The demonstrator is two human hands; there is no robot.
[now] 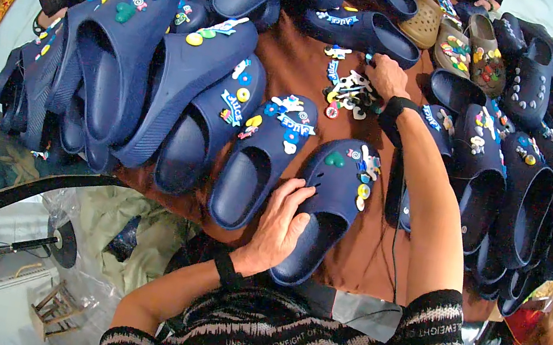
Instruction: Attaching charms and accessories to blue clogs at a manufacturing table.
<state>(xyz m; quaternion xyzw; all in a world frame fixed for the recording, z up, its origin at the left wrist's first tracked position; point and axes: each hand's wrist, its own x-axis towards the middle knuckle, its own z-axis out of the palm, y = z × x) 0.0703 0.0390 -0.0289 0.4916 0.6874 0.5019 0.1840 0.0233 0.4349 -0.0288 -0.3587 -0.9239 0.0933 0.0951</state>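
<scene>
A navy foam slipper (pixel 343 176) lies on the brown cloth in front of me, toe pointing away. On its upper are a green heart charm, a white figure charm and some round charms; a few holes are bare. My left hand (pixel 280 223) grips its left side, fingers on the upper and thumb by the foot opening. Beyond the slipper is a loose pile of shoe charms (pixel 352 96), many showing white. My right hand (pixel 387 81) is closed in a pinch at the pile's far right edge. A small bluish piece, seemingly a charm, shows at its fingertips.
Decorated navy slippers (pixel 267 149) stand to the left, some stacked in a high heap (pixel 117 51). More navy shoes (pixel 527 185) crowd the right side, with a tan clog (pixel 422 21) behind. A black cord (pixel 394 258) runs down the brown cloth (pixel 295 59). Other people are around the table.
</scene>
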